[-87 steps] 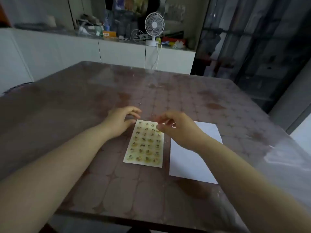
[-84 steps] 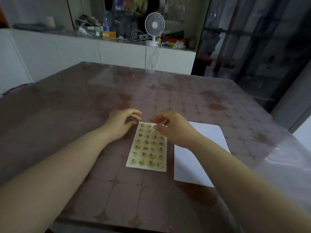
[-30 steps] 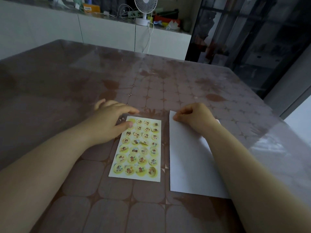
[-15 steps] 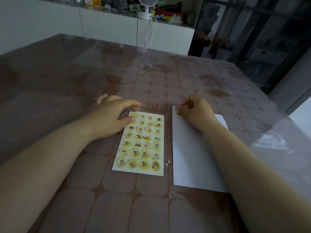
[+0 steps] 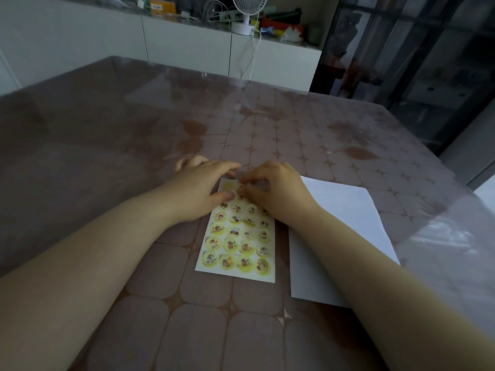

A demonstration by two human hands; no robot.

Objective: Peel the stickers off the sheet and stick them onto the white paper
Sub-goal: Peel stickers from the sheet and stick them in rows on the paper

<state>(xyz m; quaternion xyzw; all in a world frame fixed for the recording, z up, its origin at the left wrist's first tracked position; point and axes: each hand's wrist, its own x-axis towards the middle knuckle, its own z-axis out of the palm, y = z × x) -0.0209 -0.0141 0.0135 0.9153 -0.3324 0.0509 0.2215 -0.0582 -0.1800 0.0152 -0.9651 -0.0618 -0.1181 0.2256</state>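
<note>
— When you looked down, where did the sticker sheet [image 5: 238,245] lie?
— Flat on the brown patterned table [image 5: 134,129], its long side running away from me. The white paper [image 5: 345,228] lay just beside it on the right, with a narrow strip of table between them.
— And the hands?
— Both were at the sheet's far end. The left hand [image 5: 198,191] rested on the far left corner, fingers stretched out loosely and thumb pressed flat on the sheet. The right hand [image 5: 276,191] hunched over the top rows, fingers curled down onto the stickers. Whether they pinched one I could not tell, as the hand hid it.
— Anything else?
— A white fan [image 5: 247,12] stood on the cabinet [image 5: 187,46] beyond the table.
</note>
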